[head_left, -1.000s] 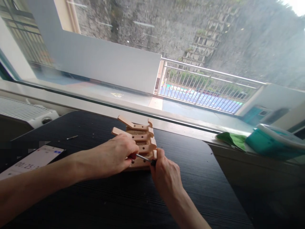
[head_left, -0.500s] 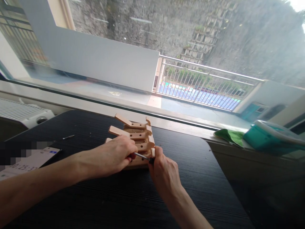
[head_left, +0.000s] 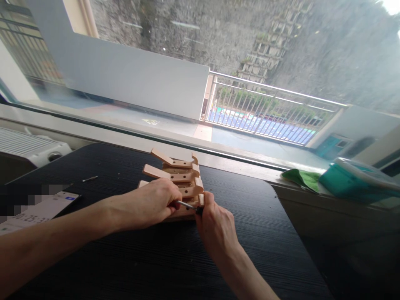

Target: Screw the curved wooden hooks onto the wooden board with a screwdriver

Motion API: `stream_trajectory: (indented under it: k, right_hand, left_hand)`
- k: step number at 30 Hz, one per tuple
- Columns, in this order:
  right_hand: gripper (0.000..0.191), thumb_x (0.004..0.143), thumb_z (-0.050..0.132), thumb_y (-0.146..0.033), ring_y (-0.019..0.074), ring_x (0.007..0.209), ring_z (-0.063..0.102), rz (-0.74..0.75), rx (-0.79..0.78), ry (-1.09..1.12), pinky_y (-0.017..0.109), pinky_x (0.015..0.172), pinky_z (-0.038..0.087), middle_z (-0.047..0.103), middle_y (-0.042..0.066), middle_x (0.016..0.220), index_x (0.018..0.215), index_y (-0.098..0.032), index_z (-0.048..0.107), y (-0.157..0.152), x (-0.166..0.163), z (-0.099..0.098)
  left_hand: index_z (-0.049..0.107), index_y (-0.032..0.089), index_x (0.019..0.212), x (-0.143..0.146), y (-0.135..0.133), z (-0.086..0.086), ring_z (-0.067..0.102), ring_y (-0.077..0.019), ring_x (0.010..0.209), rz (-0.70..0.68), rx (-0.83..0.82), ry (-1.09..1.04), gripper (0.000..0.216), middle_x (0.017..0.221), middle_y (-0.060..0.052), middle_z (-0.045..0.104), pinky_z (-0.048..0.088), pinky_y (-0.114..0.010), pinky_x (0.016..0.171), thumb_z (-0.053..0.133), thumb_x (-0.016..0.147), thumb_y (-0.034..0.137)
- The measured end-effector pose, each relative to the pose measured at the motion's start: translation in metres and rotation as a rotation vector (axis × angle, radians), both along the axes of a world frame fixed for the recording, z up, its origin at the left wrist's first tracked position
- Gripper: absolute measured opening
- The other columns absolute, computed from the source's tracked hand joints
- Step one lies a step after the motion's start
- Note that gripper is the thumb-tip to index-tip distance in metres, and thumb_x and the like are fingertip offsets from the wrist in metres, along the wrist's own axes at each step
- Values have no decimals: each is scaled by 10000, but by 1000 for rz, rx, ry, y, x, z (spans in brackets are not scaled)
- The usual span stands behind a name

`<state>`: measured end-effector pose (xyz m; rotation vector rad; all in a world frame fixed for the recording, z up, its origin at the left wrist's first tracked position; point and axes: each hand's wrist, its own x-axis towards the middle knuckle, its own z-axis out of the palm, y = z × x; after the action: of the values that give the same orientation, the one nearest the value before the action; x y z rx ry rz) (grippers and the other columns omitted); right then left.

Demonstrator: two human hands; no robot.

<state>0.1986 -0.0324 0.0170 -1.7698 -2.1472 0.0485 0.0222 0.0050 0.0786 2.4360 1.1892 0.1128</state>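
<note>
A pale wooden rack of hooks (head_left: 182, 178) lies on the table, its several curved arms running side by side with dark holes in them. My right hand (head_left: 217, 216) is closed round the black handle of a screwdriver, by the rack's near right corner. The metal shaft of the screwdriver (head_left: 187, 205) slants up to the left, and its tip disappears at the fingers of my left hand (head_left: 161, 198). That hand is closed over the near end of the rack and covers part of the nearest arms. What its fingertips pinch is hidden.
The black table (head_left: 250, 233) carries a phone (head_left: 64, 206) showing a timer at left and a small thin metal piece (head_left: 90, 179) behind it. A green cloth (head_left: 301, 179) and a teal bin (head_left: 353, 179) sit on the window ledge at right. A radiator (head_left: 31, 148) stands at left.
Almost nothing differs. My left hand has shifted very slightly at the shaft; the rack and my right hand stay where they were.
</note>
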Motion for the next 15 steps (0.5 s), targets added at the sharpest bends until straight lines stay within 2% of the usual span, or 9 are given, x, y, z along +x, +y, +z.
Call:
stream_trajectory:
  k: [8,15]
  right_hand:
    - [103,857,498,-147,180,625,664,5,-5,4,255,522,292,685,14,716,936,-187,445,0,1,-1]
    - [178,831,524,-130,192,674,674,5,-52,-11,255,553,323,703,30,773,982,-182,445,-1,0,3]
  left_hand:
    - [656,206,633,-3,1,4,546,-153,643,-101,82,-95,222,607,-11,617,413,-242,671,529,812,240]
    - [667,191,641,1,3,8,535,-147,639,-89,50,-56,221,561,3,591,405,-230,679,546,812,262]
